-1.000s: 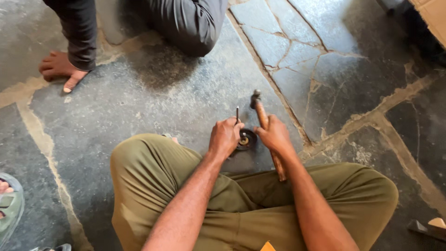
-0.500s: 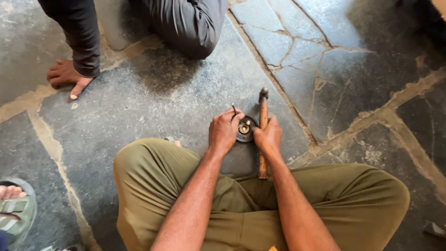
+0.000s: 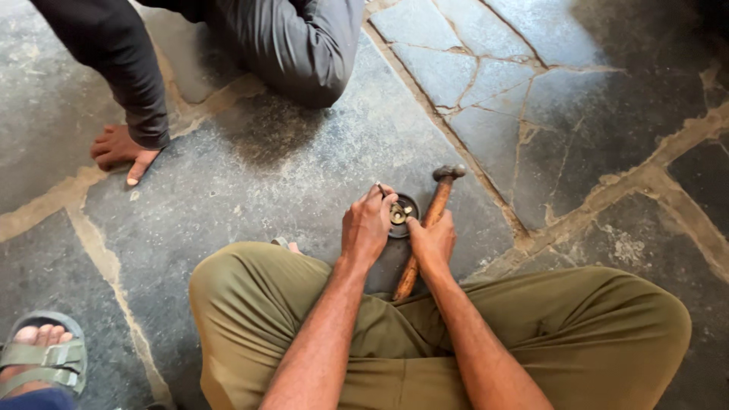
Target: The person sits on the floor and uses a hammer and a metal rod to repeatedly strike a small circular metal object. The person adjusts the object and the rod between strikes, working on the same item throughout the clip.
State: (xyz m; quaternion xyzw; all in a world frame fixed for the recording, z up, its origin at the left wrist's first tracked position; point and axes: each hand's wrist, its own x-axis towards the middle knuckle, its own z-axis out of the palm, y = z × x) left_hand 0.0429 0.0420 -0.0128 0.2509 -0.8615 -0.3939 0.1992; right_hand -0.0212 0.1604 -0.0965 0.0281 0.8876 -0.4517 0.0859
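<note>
I sit cross-legged on a stone floor in olive trousers. A small round dark metal part [image 3: 402, 216] with a brass piece in its middle lies on the floor in front of my knees. My left hand [image 3: 367, 228] rests at its left edge and pinches a thin metal pin [image 3: 380, 188] that stands over the part. My right hand [image 3: 431, 243] is closed over the wooden handle of a hammer [image 3: 439, 199], one fingertip touching the part's right rim. The hammer's steel head lies on the floor just right of the part.
Another person in dark grey clothes [image 3: 296, 45] crouches at the far side, one hand [image 3: 120, 150] pressed on the floor at the left. A sandalled foot [image 3: 42, 357] shows at the lower left. Pale mortar joints cross the dark stone slabs [image 3: 531, 99].
The hammer has tipped from leaning left to leaning right, its head now down on the floor beside the round part. Both my hands have stayed at the part.
</note>
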